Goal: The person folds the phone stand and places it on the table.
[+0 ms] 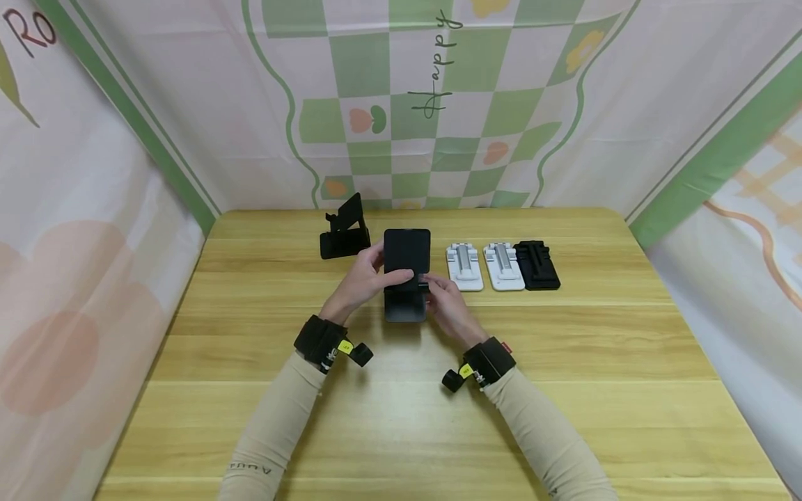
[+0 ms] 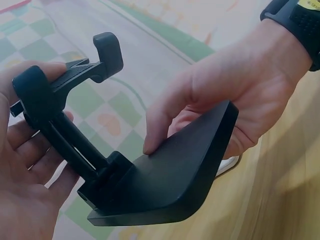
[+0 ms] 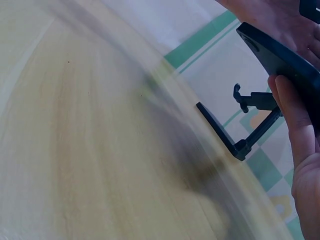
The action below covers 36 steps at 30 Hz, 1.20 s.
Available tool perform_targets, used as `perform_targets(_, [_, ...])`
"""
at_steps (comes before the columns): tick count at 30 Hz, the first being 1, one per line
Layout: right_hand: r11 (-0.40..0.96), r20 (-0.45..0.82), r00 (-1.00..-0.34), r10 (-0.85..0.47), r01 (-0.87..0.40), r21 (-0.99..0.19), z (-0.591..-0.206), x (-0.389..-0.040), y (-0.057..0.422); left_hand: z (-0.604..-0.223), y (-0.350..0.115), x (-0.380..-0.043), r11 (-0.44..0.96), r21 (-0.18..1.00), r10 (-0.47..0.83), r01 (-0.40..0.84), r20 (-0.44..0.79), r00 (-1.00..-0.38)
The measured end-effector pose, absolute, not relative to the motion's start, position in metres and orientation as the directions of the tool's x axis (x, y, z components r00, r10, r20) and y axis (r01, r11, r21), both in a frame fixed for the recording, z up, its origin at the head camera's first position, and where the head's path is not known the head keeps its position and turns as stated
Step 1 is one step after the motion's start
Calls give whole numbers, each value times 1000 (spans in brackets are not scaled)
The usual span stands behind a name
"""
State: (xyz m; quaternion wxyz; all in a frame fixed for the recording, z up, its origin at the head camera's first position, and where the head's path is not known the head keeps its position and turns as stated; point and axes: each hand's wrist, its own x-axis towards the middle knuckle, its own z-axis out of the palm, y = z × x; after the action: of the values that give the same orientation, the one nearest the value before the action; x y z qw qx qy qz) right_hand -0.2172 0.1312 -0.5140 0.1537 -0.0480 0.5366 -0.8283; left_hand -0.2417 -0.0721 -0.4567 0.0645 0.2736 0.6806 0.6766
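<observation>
Over the middle of the table, both hands hold a black folding phone stand point(image 1: 406, 250), its back plate raised and its base point(image 2: 175, 185) tilted. My left hand point(image 1: 371, 275) grips the upper part, thumb across the front and fingers behind. At the base's right side, my right hand point(image 1: 448, 306) pinches the edge; the left wrist view shows its thumb point(image 2: 162, 130) on the flat face, with other fingers hidden under the plate. A second black phone stand point(image 1: 344, 240), unfolded, stands just beyond my left hand.
Right of the hands lie two white folded phone stands point(image 1: 465, 277) and a black folded one point(image 1: 539, 268), in a row. Behind the wooden table point(image 1: 401, 431) hangs a green checked cloth point(image 1: 410, 104), and more printed cloth hangs at both sides.
</observation>
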Motion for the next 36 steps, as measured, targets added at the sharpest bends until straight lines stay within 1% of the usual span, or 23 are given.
perform_targets(16, [-351,-102,-951,-290,205,-914,-516,-217,129,-459,-76,-241,-47,965,458,256,249,-853])
perform_targets(28, [-322,-94,-946,-311,198,-926,-516,-217,128,-461,-75,-238,-29,967,403,254,244,-882])
perform_targets(36, [-349,-79,-946,-315,193,-917,-518,-217,125,-463,-75,-238,14,968,364,251,229,-903])
